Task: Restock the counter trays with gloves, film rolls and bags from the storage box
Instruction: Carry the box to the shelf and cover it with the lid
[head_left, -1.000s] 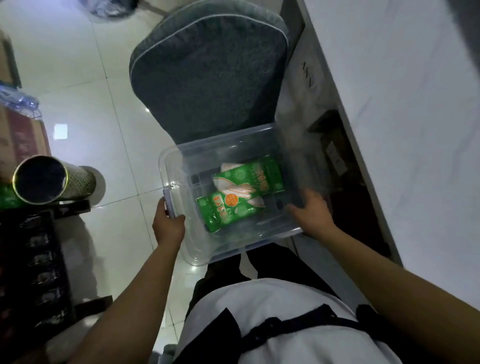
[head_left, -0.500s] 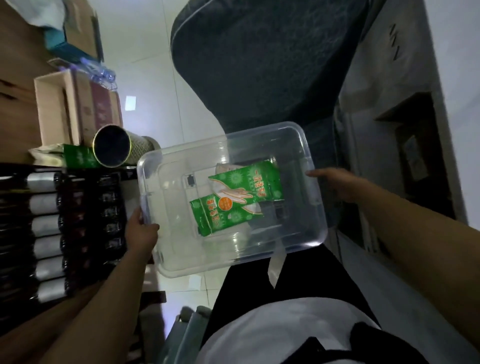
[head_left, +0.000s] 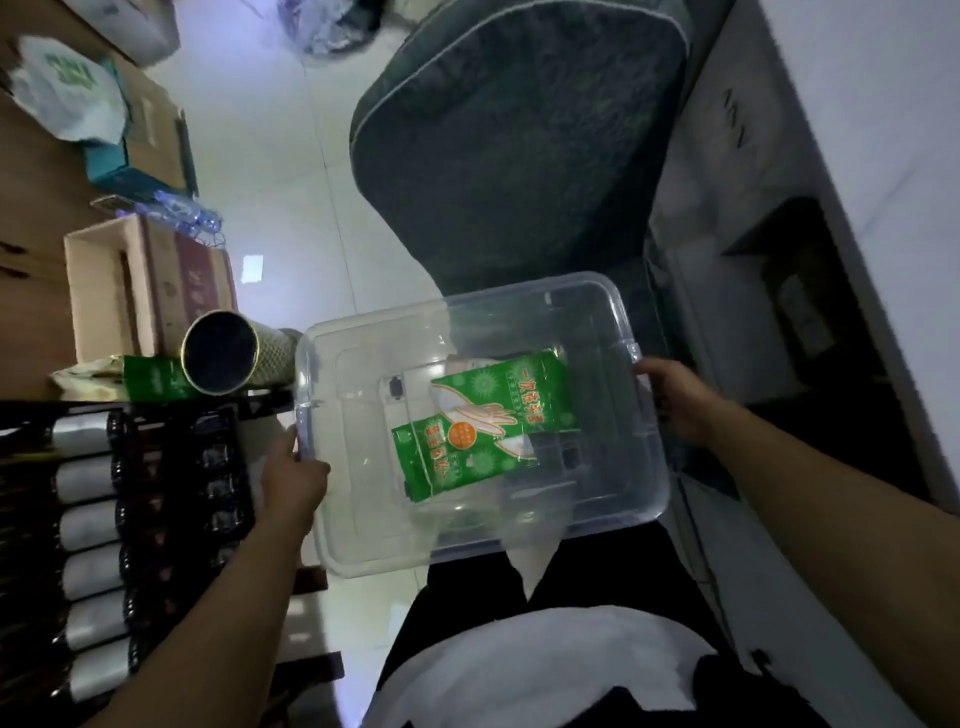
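The clear rectangular plastic storage box (head_left: 483, 421) hangs in the air in front of the person's body, above the pale tiled floor (head_left: 291, 218), with the left hand (head_left: 293, 480) gripping its left rim and the right hand (head_left: 675, 397) curled round its right rim. Inside lie green printed packets of disposable gloves (head_left: 488, 421), loose on the bottom towards the right half. To carry it well, I would judge that both hands should keep the box level so the packets do not slide, and steer it clear of the dark grey padded chair (head_left: 514, 140) and the gold-rimmed cardboard tube (head_left: 223, 353) just beside its left end.
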